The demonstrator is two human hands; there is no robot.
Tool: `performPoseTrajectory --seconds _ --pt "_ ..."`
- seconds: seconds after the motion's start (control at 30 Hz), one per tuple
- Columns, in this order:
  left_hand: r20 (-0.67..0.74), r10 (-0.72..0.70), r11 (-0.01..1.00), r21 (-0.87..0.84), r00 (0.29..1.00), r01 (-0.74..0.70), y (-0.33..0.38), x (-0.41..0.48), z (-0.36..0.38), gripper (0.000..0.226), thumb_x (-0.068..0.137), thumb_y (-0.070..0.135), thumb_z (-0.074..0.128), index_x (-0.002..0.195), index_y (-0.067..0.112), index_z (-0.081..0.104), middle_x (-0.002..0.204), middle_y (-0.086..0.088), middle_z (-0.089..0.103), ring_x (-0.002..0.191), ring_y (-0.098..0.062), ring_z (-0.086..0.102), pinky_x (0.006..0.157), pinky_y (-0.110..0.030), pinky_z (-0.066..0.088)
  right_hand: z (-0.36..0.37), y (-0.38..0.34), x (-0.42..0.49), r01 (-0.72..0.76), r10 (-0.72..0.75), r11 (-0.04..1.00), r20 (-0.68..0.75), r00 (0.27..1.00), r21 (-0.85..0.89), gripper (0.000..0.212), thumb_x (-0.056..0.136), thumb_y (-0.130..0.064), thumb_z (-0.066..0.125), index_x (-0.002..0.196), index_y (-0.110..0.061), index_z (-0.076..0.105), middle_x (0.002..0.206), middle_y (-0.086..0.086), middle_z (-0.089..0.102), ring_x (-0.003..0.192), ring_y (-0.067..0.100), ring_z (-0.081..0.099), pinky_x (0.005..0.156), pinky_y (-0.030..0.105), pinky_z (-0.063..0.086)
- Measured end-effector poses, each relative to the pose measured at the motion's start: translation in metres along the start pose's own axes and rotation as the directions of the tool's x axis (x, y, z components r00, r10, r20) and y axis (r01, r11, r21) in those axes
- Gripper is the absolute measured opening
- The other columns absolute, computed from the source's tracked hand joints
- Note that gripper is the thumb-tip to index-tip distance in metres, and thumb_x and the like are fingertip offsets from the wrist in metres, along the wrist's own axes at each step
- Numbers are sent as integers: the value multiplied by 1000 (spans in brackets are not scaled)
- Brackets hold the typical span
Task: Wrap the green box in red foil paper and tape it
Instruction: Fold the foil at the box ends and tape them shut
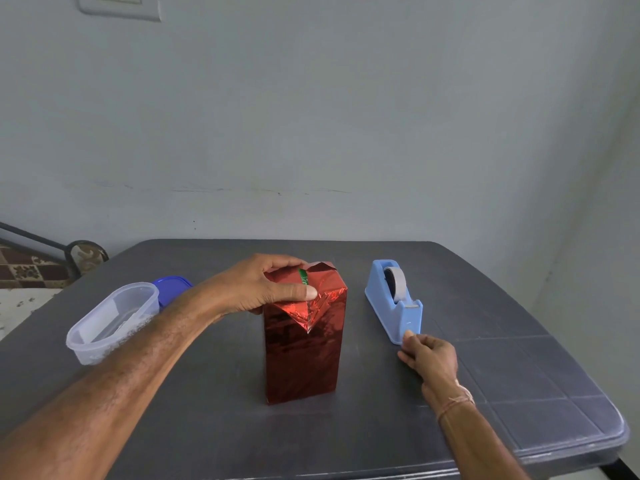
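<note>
From my remote seat I see the box (303,355) standing upright in the middle of the dark table (214,427), its sides covered in red foil paper (322,299). At the top the foil is folded into a pointed flap, and a sliver of green shows through a gap there. My left hand (263,289) grips the top of the box, with the thumb pressing the flap down and the fingers curled over the far edge. My right hand (429,355) is at the near end of the blue tape dispenser (394,306), its fingers curled and pinched together; I cannot tell whether they hold tape. A clear plastic tub (110,320) and a blue lid (171,289) sit to the left.
</note>
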State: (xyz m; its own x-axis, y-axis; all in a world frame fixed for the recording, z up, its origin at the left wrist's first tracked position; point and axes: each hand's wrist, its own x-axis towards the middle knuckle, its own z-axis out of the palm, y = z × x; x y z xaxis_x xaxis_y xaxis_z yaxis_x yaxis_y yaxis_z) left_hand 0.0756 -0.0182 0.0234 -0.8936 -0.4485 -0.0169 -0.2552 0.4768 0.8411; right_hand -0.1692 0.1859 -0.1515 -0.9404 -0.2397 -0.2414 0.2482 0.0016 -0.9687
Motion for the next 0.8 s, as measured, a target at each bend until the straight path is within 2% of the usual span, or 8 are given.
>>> performPoseTrajectory --seconds 0.17,0.27,0.33,0.43,0.5,0.63,0.7,0.8 --pt "4 -3 1000 0 1000 3 0 2 -1 63 48 72 83 108 58 69 108 14 73 109 -28 69 97 -54 53 -10 -16 -33 -1 8 1000 249 968 -28 21 101 -21 64 100 0 68 96 15 70 88 23 67 75 36 60" --pt "4 3 1000 15 1000 -3 -2 4 -1 70 49 74 84 114 55 68 113 16 70 108 -20 70 97 -51 55 -11 -47 -48 170 -123 981 380 917 -93 31 101 -30 63 102 0 70 99 11 72 90 19 68 70 32 59" --pt "-2 3 1000 30 1000 -3 -2 4 -1 72 56 70 87 122 50 66 117 17 67 108 -12 68 97 -46 58 -4 -82 -60 311 -222 944 482 848 -112 38 100 -37 61 101 0 69 97 8 71 91 18 67 75 32 58" --pt "-6 21 999 46 1000 -21 0 2 -1 71 63 59 83 129 42 65 119 19 66 109 -5 65 93 -32 58 16 -139 -85 531 -318 836 666 675 -139 45 95 -48 63 90 -3 67 84 0 63 82 12 61 74 29 53" --pt "-14 30 998 62 999 -29 3 0 -1 69 67 54 83 131 38 64 116 22 65 106 0 63 88 -21 52 34 -169 -98 655 -306 729 761 572 -199 43 97 -47 64 84 -6 62 78 -4 55 75 10 54 69 25 48" --pt "-25 18 995 97 1000 -15 4 1 -2 74 64 59 83 132 39 62 117 19 65 104 -1 64 92 -22 52 79 -206 -109 852 -219 461 899 379 -247 49 100 -47 60 84 0 55 76 2 44 73 14 42 69 32 37" --pt "-26 14 994 105 1000 -11 4 1 -2 77 63 61 83 134 40 61 119 19 64 106 -3 63 95 -25 52 96 -217 -109 884 -166 388 924 345 -261 49 100 -49 58 86 -2 60 75 3 52 74 12 48 71 31 40" --pt "-23 11 995 98 1000 -8 2 2 -2 74 68 57 84 136 39 61 118 20 64 106 -3 63 97 -27 51 112 -222 -107 877 -121 369 920 374 -308 49 103 -46 54 97 1 65 93 7 69 86 9 60 74 27 50"
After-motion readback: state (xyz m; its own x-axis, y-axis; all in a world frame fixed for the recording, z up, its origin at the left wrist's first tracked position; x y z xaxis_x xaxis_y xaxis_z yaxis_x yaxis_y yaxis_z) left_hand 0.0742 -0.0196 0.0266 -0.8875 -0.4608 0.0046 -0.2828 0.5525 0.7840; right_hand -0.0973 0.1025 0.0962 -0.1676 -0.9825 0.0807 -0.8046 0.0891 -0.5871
